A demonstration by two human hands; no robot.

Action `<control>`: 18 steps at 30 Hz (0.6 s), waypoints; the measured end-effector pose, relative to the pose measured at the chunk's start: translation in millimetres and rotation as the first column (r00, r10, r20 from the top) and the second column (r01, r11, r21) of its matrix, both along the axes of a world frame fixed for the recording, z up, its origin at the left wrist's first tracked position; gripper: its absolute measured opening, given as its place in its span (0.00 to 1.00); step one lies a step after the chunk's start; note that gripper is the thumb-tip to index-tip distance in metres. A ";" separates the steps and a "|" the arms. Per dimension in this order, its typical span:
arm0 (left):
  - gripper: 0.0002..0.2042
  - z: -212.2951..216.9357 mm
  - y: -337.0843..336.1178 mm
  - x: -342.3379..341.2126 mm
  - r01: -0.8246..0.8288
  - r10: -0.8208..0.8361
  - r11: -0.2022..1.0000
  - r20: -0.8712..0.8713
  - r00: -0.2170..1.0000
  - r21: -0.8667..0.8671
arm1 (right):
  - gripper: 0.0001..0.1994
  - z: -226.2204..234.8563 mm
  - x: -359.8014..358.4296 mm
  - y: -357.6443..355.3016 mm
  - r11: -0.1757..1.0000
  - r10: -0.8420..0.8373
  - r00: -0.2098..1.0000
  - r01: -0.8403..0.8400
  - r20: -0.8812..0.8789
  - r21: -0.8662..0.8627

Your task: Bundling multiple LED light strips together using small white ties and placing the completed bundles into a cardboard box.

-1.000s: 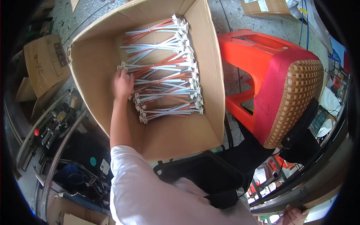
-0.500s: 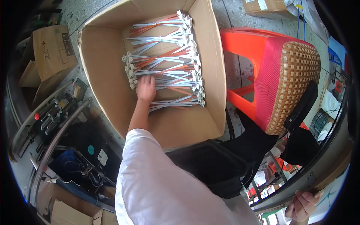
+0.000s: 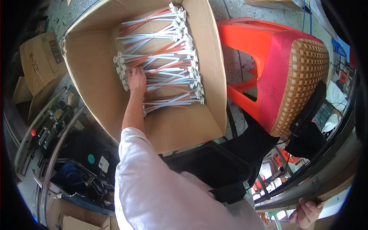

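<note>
A large open cardboard box point(image 3: 90, 73) holds rows of bundled wires point(image 3: 153, 57), light grey-blue and orange, tied near their middles. White connector-like pieces point(image 3: 191, 65) cap the wires along the right, and more such pieces point(image 3: 122, 69) cluster on the left. My left hand point(image 3: 137, 81) reaches down into the box beside that left cluster. Its fingers lie bent and slightly apart over the wires, and their tips are partly hidden. Far off at the lower right, my right hand point(image 3: 306, 212) has its fingers curled at the bench edge point(image 3: 329, 193); what they hold, if anything, is hidden.
Right of the box stands a red plastic stool point(image 3: 241, 36) next to a seat with a woven cover point(image 3: 308, 73) and red cloth. On the left are a folded-open carton point(image 3: 42, 63) and metal rails point(image 3: 57, 149) with fittings. Another carton point(image 3: 80, 218) sits at lower left.
The view has shifted, so the box sits farther left and slightly higher. My left hand has moved slightly up along the wires. My right hand stays at the bench edge.
</note>
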State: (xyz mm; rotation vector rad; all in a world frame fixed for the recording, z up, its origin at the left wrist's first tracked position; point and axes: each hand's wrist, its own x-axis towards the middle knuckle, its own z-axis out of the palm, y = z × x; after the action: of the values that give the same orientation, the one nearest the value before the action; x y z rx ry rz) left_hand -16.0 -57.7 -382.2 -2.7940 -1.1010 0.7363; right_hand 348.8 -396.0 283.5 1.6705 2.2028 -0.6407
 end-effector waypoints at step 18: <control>0.06 405.9 75.2 39.9 -0.037 -0.090 0.994 0.966 0.241 0.101 | 0.08 -66.1 -44.4 91.2 0.781 0.003 0.998 0.040 -0.068 0.624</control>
State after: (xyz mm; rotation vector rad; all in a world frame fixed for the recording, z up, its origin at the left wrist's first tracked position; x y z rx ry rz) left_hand 23.9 17.5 23.7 -2.9978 -1.0163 -1.3507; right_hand 304.3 -304.8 217.4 1.9804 2.6342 0.0762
